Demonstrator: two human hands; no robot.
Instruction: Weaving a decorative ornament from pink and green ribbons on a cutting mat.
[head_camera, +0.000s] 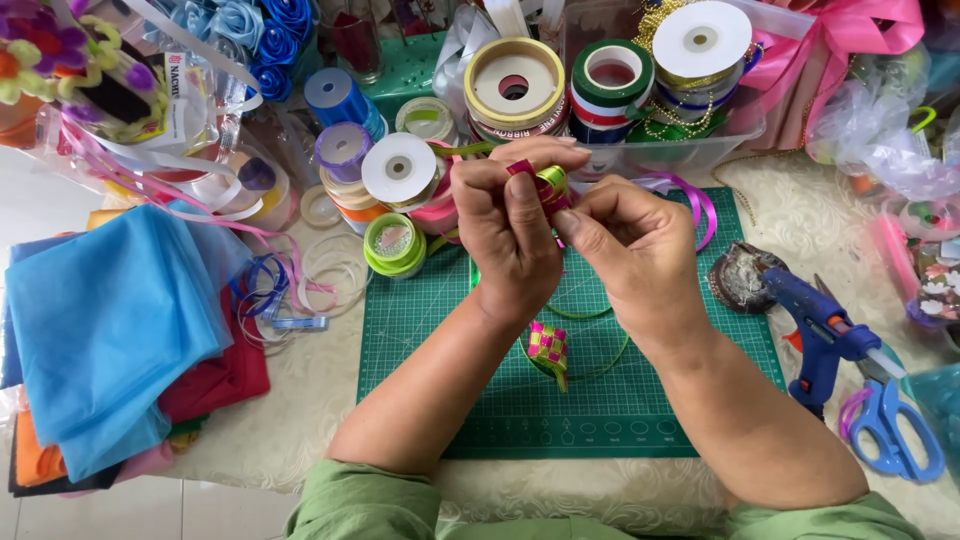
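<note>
Above the green cutting mat (420, 330), both hands meet: the left hand (510, 240) pinches a small fold of pink and green ribbon (545, 185) between thumb and fingers, and the right hand (635, 250) nips the same piece from the other side, fingertips tight together. On the mat below the wrists lies a woven pink-and-green ribbon piece (548, 352). Beyond the mat's far edge stand ribbon spools (400, 170); off its right edge rest a blue glue gun (825, 335) and blue scissors (890, 430); to its left, blue fabric (105, 320).
</note>
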